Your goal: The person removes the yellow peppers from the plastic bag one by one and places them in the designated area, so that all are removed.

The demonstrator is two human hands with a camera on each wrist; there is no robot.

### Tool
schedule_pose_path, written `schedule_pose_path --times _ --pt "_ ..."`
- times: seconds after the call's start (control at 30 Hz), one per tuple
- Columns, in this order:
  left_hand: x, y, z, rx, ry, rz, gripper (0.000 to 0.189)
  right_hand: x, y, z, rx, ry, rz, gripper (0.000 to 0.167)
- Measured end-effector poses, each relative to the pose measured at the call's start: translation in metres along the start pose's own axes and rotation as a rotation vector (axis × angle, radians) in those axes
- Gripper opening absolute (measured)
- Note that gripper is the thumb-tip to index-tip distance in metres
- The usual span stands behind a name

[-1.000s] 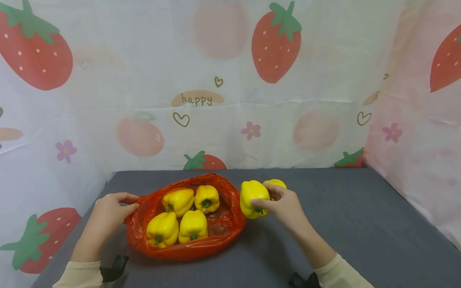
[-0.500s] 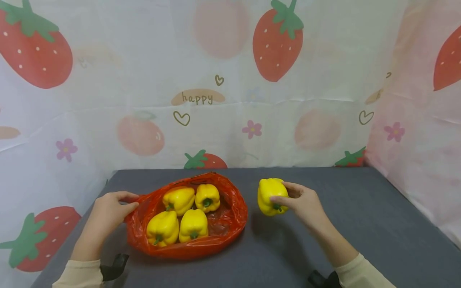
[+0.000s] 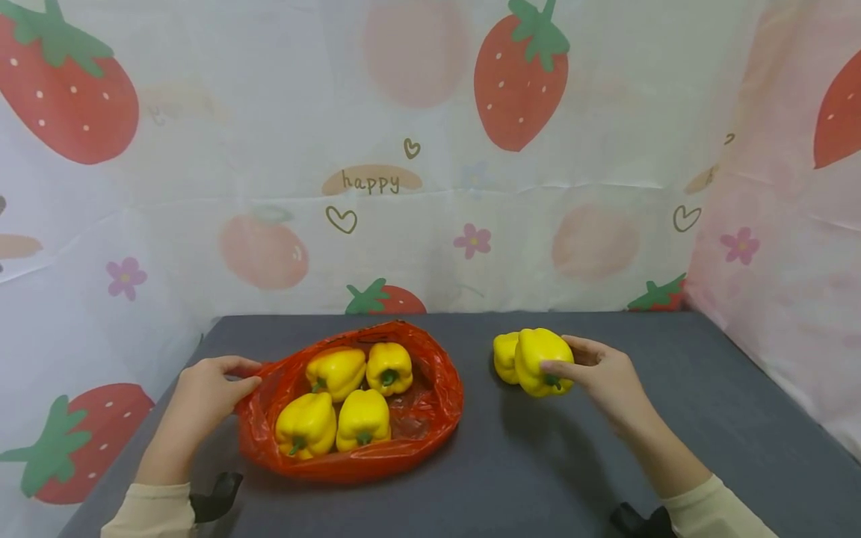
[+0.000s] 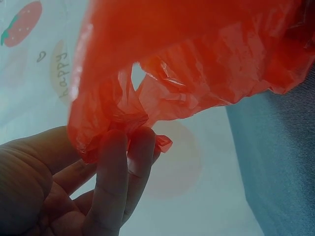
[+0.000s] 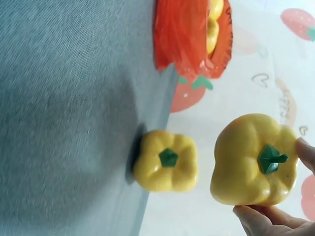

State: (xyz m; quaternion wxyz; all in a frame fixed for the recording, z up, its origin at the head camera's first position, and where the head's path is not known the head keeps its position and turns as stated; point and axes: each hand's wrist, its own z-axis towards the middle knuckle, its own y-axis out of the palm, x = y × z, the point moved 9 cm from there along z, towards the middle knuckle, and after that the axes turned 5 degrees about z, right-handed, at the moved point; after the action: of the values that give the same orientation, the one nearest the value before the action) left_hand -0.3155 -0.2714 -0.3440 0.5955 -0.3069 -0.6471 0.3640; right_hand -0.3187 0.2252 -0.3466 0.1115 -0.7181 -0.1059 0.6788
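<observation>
My right hand [image 3: 608, 377] holds a yellow bell pepper [image 3: 542, 360] above the table, thumb on one side and fingers on the other. In the right wrist view this bell pepper [image 5: 253, 162] shows its green stem. Behind it to the left, a second yellow bell pepper [image 3: 506, 357] rests on the table. At the left, a red plastic bag [image 3: 350, 469] lies with its mouth wide, and several yellow bell peppers [image 3: 306, 426] sit inside. My left hand [image 3: 202, 396] pinches the bag's left edge; the left wrist view shows its fingers [image 4: 112, 182] on the red plastic.
A dark grey cloth covers the table [image 3: 471, 493]. White curtains [image 3: 417, 246] printed with strawberries, hearts and flowers stand along the back and both sides. Dark straps [image 3: 217, 499] show near both wrists.
My right hand has moved to the right, away from the bag, with the bell pepper in it. It now passes in front of the resting pepper's right side. The left hand stays on the bag.
</observation>
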Motion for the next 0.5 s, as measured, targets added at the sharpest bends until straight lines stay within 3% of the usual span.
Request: schedule_pose_path --times 0.5 --pt "0.001 -0.001 -0.001 -0.003 -0.012 -0.004 0.036 0.008 -0.031 0.009 0.016 -0.002 -0.047 0.091"
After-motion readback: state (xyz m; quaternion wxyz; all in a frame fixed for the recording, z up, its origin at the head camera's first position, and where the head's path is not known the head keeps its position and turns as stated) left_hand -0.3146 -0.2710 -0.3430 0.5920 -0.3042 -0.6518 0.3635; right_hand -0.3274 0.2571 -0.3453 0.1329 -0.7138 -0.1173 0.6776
